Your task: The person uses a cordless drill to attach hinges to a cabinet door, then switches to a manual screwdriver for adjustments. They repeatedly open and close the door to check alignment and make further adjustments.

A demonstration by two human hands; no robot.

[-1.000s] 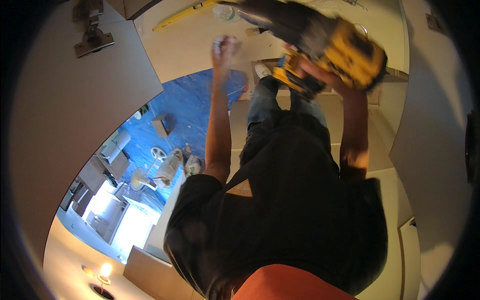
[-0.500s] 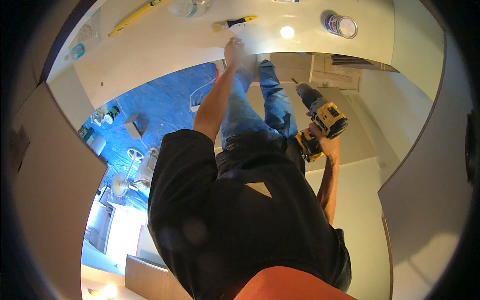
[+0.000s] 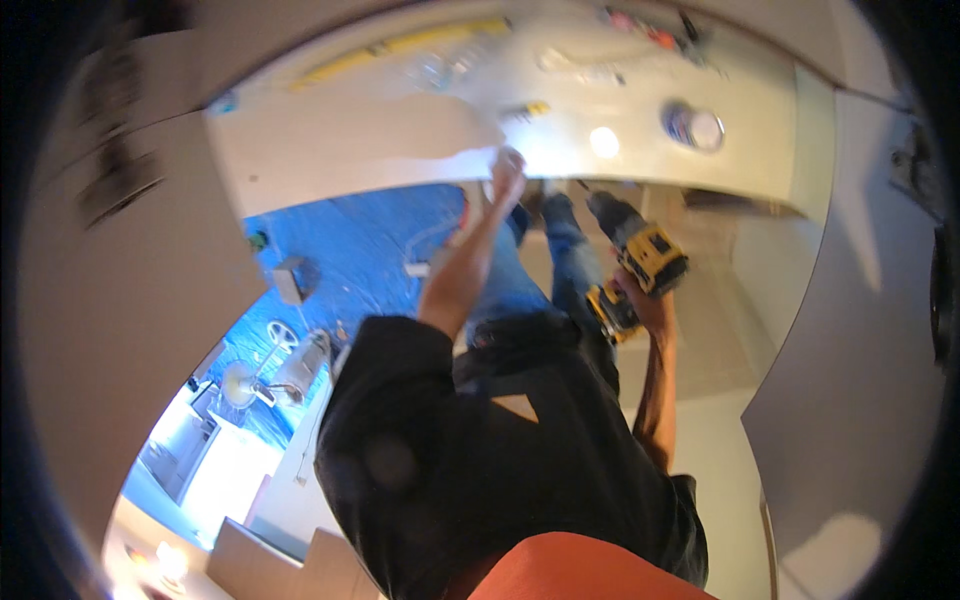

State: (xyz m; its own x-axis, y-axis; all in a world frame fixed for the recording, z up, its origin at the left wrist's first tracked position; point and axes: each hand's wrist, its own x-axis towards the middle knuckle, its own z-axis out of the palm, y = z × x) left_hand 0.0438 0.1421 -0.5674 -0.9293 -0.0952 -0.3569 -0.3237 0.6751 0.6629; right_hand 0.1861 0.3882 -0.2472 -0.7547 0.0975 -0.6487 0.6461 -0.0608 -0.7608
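My right hand (image 3: 645,300) is wrapped round the handle of a yellow and black cordless drill (image 3: 652,258). The drill is held below the front edge of a pale shelf (image 3: 350,150), its nose toward that edge. At the same edge, my left hand (image 3: 508,168) looks curled closed, though motion blurs it; anything inside its fingers is hidden. Just beyond it on the shelf lies a paintbrush (image 3: 527,110) with a yellow and dark handle. A small can (image 3: 695,128) stands farther right on the shelf.
A long yellow level (image 3: 400,45) lies along the shelf's back, near clear plastic (image 3: 440,70). Red and dark tools (image 3: 655,35) sit at the back right. Cabinet panels flank me. Blue sheeting (image 3: 340,230) covers the floor at left, with a fan (image 3: 240,385) on it.
My view has tilted up and shifted left, bringing the shelf's back and its tools into sight. The drill stays in my right hand; my left hand remains near the shelf edge, close to the brush.
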